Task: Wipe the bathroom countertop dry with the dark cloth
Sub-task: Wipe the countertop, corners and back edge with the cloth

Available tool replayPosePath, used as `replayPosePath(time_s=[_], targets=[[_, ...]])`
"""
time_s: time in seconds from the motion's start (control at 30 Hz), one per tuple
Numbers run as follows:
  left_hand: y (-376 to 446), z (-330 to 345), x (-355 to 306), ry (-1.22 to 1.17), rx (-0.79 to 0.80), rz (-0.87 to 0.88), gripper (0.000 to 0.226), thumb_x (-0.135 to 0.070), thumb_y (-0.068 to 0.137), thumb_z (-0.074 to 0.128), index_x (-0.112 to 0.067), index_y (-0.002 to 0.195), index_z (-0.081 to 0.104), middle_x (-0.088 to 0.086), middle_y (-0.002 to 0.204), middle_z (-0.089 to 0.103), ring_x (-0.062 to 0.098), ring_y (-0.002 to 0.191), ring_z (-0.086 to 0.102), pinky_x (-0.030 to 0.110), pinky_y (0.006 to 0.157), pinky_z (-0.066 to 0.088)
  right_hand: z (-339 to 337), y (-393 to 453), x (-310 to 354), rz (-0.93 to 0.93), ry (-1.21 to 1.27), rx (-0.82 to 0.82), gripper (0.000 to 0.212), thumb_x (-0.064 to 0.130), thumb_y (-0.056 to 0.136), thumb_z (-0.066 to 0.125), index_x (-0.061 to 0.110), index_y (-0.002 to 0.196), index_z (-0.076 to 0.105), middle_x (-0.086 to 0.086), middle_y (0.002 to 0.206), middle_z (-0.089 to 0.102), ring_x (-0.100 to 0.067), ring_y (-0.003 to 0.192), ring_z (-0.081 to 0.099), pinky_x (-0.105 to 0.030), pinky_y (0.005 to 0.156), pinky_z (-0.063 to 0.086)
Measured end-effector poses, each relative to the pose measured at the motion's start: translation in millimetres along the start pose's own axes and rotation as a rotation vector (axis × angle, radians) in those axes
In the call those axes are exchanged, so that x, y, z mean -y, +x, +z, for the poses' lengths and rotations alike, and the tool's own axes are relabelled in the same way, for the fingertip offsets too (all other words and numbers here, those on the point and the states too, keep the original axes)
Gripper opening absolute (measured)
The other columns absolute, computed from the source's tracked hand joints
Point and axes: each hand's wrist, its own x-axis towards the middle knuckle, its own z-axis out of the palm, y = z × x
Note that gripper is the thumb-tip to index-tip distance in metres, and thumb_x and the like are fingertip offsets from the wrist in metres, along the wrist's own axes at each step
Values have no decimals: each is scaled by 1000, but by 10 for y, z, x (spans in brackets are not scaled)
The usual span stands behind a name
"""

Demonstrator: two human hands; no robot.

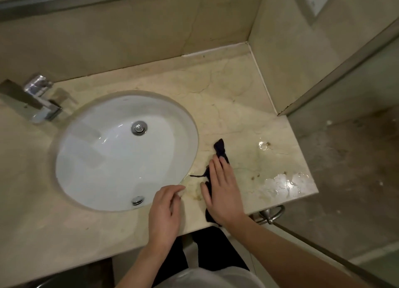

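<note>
The wiping step was in hand. The right hand (222, 192) lay flat on the dark cloth (217, 173), fingers straight and close together, pressing it against the bench (233, 97) just right of the sink (121, 151), near the front edge. The cloth showed as a crumpled strip: one end poked out beyond the fingertips on the far side, another hung at the near edge under the wrist. The left hand (167, 210) rested at the sink's near right rim with fingers loosely curled, holding nothing. Water remained: a shiny puddle (285, 184) sat at the bench's near right corner, well apart from the cloth, and a smaller wet ring (263, 146) lay farther back. The next move likely called for sweeping the cloth rightward across the puddle, keeping the palm pressed down, and perhaps spreading the bunched cloth so that it soaked up more
</note>
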Motion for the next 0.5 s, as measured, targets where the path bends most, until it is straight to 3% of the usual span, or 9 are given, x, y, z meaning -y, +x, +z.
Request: replayPosePath(time_s=[0.13,0.37,0.5], targets=[[87,120,-15,108,-22,80,38,-17,97,39,-21,126,64,-14,128,51,6,120,47,31,103,41,0,186,-91,-50,-28,11,58,32,107,34,1,155,27,-12,165,23,-25,155,11,-45,123,22],[364,344,-157,80,13,74,44,-13,96,41,-21,137,52,-22,134,42,2,130,39,27,112,31,-134,676,-452,-5,-7,-47,55,30,108,29,1,155,29,-10,164,25,-24,155,14,-43,125,19],[437,430,-87,224,20,83,44,-15,96,40,-18,138,52,-5,137,51,14,128,44,27,111,28,-361,833,-679,48,-2,-87,52,29,108,32,3,154,34,-9,163,28,-23,154,17,-35,127,9]])
